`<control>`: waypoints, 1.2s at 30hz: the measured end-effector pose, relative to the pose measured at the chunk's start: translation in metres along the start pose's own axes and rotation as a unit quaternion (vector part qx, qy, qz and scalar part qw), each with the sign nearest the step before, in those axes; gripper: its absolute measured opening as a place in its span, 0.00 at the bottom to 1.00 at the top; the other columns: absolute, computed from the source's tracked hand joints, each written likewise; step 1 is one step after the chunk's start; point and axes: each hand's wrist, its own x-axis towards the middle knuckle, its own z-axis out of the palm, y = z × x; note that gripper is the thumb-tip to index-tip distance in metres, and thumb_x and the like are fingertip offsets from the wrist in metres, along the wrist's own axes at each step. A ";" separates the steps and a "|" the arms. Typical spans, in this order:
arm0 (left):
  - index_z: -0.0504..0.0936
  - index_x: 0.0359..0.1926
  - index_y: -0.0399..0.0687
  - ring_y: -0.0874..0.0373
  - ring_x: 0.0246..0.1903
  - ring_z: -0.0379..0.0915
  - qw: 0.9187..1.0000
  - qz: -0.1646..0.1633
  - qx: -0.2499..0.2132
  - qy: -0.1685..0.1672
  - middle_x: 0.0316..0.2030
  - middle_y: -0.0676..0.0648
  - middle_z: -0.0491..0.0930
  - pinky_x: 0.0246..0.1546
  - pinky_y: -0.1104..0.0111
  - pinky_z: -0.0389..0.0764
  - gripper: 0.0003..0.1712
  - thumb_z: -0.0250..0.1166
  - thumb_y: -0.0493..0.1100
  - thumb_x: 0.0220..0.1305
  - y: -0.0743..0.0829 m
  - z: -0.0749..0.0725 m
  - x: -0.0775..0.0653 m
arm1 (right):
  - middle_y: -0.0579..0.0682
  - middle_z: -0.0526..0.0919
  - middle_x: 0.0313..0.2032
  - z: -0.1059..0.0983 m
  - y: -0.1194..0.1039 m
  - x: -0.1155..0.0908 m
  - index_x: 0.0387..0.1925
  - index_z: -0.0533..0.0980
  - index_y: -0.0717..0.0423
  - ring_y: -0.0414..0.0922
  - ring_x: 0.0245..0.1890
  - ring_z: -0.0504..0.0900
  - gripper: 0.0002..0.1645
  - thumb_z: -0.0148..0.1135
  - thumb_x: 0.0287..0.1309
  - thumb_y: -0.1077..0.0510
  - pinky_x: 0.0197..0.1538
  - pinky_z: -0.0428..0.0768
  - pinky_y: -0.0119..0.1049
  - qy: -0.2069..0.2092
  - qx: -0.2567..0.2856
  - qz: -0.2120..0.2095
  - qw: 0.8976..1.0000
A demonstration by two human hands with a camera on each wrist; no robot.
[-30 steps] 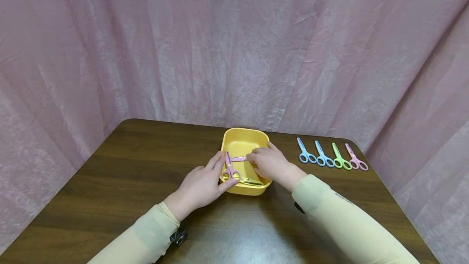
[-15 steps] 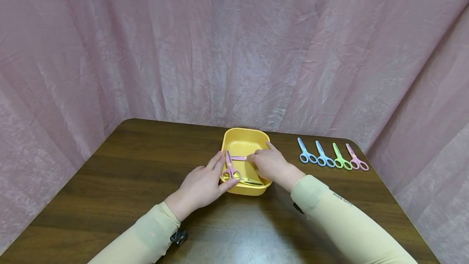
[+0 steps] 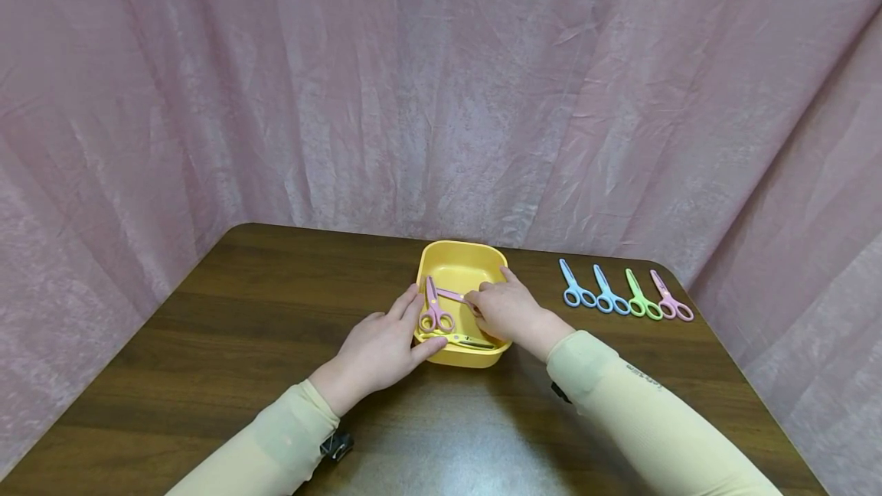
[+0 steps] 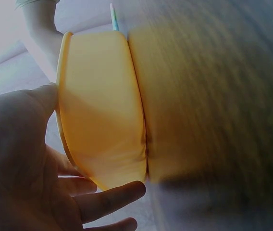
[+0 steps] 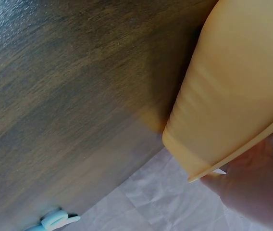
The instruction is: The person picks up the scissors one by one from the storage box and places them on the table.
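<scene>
In the head view a yellow plastic bin point(image 3: 460, 358) stands at the middle of the table. My left hand point(image 3: 377, 349) rests at its near left corner, thumb along the front rim and fairly straight fingers against the left side. My right hand point(image 3: 510, 308) reaches in over the right rim, its fingers pinching pink scissors point(image 3: 449, 295) whose handles they mostly hide; the blades point left. Other pink scissors point(image 3: 432, 298) lie along the left inner wall, blades away from me. Yellow scissors point(image 3: 472, 342) lie across the front. The left wrist view shows the bin's outer wall point(image 4: 98, 96).
To the right of the bin, blue scissors point(image 3: 570, 282), more blue scissors point(image 3: 603, 288), green scissors point(image 3: 635, 292) and pink scissors point(image 3: 663, 293) lie in a slanted row. A pink curtain point(image 3: 441, 98) hangs behind the brown wooden table point(image 3: 207, 373).
The pink scissors by the left wall have shifted slightly away from me and show more of their handles. The pair at my right hand has tilted a little. My left hand has stayed put.
</scene>
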 end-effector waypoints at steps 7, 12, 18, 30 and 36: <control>0.65 0.84 0.36 0.35 0.59 0.84 1.000 -0.001 0.000 -0.002 0.83 0.35 0.61 0.58 0.44 0.85 0.52 0.59 0.71 0.80 0.001 -0.001 0.000 | 0.46 0.77 0.33 0.001 0.000 -0.001 0.42 0.85 0.47 0.51 0.49 0.84 0.04 0.75 0.72 0.54 0.78 0.63 0.69 0.015 0.006 0.000 1.000; 0.64 0.84 0.36 0.35 0.60 0.83 1.000 -0.003 -0.004 -0.004 0.84 0.36 0.61 0.58 0.44 0.85 0.52 0.60 0.71 0.80 0.001 -0.001 0.000 | 0.46 0.82 0.32 0.002 -0.001 0.000 0.45 0.86 0.47 0.51 0.49 0.87 0.05 0.75 0.71 0.56 0.78 0.61 0.69 0.012 0.013 0.003 1.000; 0.65 0.84 0.36 0.35 0.60 0.83 1.000 -0.002 -0.002 -0.007 0.83 0.35 0.61 0.58 0.44 0.85 0.52 0.59 0.71 0.80 0.001 -0.002 0.000 | 0.46 0.83 0.31 0.002 0.000 0.000 0.45 0.87 0.47 0.51 0.45 0.87 0.03 0.73 0.73 0.55 0.78 0.61 0.70 0.019 0.021 0.003 1.000; 0.66 0.83 0.36 0.35 0.59 0.84 1.000 -0.004 0.000 -0.011 0.83 0.35 0.61 0.56 0.45 0.86 0.52 0.59 0.72 0.80 0.002 -0.003 -0.001 | 0.46 0.83 0.31 0.002 -0.001 -0.001 0.45 0.85 0.49 0.50 0.44 0.87 0.05 0.71 0.75 0.52 0.78 0.61 0.71 0.021 0.021 -0.002 1.000; 0.66 0.83 0.35 0.35 0.56 0.86 1.000 -0.002 0.000 -0.005 0.83 0.35 0.62 0.55 0.45 0.86 0.51 0.60 0.71 0.80 0.001 -0.002 -0.001 | 0.48 0.87 0.33 0.002 -0.001 -0.001 0.48 0.85 0.50 0.51 0.45 0.89 0.06 0.70 0.77 0.53 0.78 0.60 0.72 0.011 0.022 -0.001 1.000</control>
